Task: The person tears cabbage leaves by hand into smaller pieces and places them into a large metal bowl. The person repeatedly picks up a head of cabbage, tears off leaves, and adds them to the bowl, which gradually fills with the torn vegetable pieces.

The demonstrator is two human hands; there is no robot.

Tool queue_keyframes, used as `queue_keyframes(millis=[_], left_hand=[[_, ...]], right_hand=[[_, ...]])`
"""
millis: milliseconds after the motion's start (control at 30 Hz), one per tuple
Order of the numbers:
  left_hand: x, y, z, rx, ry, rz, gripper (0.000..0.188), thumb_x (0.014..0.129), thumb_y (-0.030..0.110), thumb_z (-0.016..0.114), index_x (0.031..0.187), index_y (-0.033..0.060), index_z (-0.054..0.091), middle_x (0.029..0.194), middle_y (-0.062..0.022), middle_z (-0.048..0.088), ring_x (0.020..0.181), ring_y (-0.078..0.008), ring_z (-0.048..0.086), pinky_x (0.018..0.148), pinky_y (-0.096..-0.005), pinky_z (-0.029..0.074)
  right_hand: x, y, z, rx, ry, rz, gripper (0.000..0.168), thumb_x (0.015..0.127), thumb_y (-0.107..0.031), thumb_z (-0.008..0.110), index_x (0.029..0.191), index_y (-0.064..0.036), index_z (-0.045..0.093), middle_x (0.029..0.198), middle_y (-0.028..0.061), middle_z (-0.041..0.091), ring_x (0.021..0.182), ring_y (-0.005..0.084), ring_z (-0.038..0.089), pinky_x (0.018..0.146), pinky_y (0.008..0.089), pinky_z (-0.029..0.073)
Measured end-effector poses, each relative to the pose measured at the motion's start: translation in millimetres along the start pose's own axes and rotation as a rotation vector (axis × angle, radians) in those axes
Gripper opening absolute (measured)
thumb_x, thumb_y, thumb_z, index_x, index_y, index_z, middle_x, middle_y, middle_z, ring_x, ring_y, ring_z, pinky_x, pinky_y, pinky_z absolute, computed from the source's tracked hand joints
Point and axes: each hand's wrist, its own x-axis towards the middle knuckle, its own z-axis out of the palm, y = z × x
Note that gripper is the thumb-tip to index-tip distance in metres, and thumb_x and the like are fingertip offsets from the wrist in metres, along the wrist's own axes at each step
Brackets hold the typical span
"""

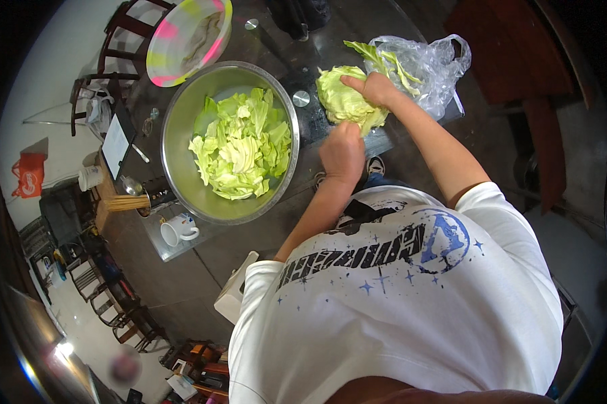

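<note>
A pale green head of cabbage (344, 93) is held above the dark glass tabletop, right of a big steel basin. My right hand (376, 91) grips its far right side, the thumb lying over the leaves. My left hand (343, 151), a little blurred, is closed at the near edge of the cabbage, with its fingertips on the leaves there; what lies inside the fist is hidden. Torn cabbage leaves (242, 151) lie heaped in the steel basin (170, 174). Loose outer leaves (379, 58) rest by a clear plastic bag (437, 63) beyond my right hand.
Behind the basin stands a colourful plastic bowl (164, 30) with something greyish in it. To the left are a tablet (115, 146), a ladle (131, 186), a holder of chopsticks (126, 203) and a white mug (174, 232) near the table's edge. Wooden chairs (126, 53) stand beyond.
</note>
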Motion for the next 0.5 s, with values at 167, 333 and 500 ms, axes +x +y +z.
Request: queue_keyframes(millis=[167, 333, 500], left_hand=[[-8, 0, 7, -0.096, 0.006, 0.018, 0.018, 0.069, 0.007, 0.068, 0.073, 0.0078, 0.051, 0.076, -0.0099, 0.053, 0.072, -0.0321, 0.057, 0.059, -0.0421, 0.046], [-16, -11, 19, -0.147, 0.085, 0.088, 0.019, 0.068, 0.006, 0.069, 0.073, 0.0072, 0.051, 0.075, -0.01, 0.053, 0.071, -0.0328, 0.057, 0.059, -0.042, 0.045], [-28, -24, 27, -0.332, 0.159, 0.03, 0.02, 0.066, 0.003, 0.071, 0.075, 0.0059, 0.054, 0.074, -0.0109, 0.053, 0.069, -0.0324, 0.056, 0.059, -0.0405, 0.045]], right_hand=[[4, 5, 1, 0.029, 0.023, 0.036, 0.106, 0.071, -0.086, 0.04, 0.094, 0.014, 0.065, 0.096, 0.0292, 0.065, 0.095, 0.0384, 0.063, 0.085, 0.0409, 0.048], [4, 10, 3, 0.061, 0.033, 0.056, 0.107, 0.071, -0.086, 0.039, 0.096, 0.015, 0.064, 0.099, 0.0309, 0.064, 0.097, 0.0392, 0.063, 0.086, 0.0407, 0.048], [3, 14, 3, 0.099, 0.003, 0.072, 0.107, 0.072, -0.084, 0.042, 0.098, 0.017, 0.063, 0.101, 0.0318, 0.063, 0.099, 0.04, 0.062, 0.087, 0.0405, 0.047]])
